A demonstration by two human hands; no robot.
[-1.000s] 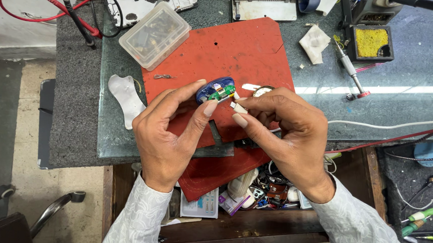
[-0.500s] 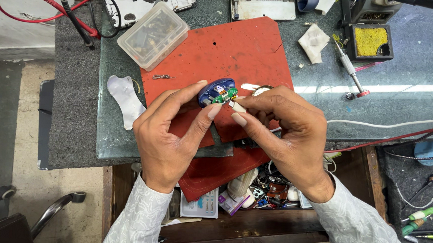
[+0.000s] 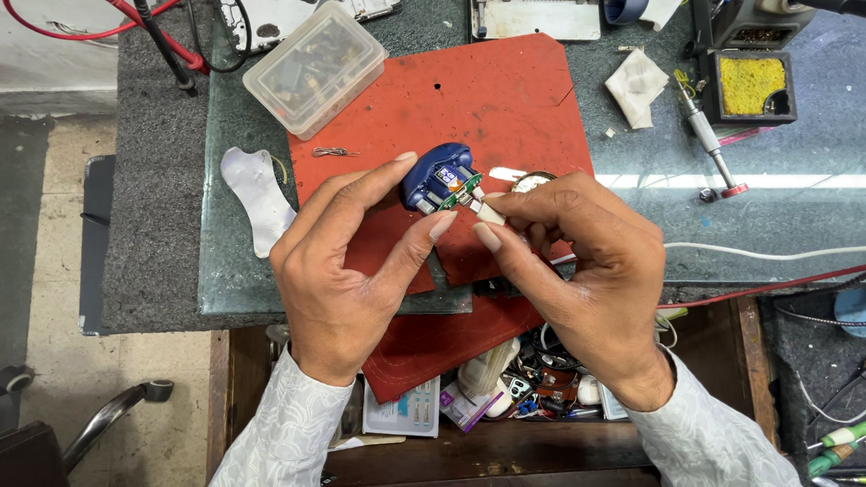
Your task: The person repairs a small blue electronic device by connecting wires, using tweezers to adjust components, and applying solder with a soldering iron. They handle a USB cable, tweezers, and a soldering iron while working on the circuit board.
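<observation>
Head view under bright, even, diffuse illumination. A white band of glare ran across the glass-topped counter [image 3: 840,148] on the right, continuing toward the red mat [image 3: 481,106]. Shadows were soft and short; the left hand [image 3: 336,268] and right hand [image 3: 591,273] cast only faint shade on the mat beneath them. Focus was sharp at the centre, with fine detail legible on the small blue part [image 3: 439,174]. The open drawer [image 3: 504,388] nearer the viewer lay dimmer. Slight wide-angle stretching appeared at the frame edges; no motion blur was evident.
</observation>
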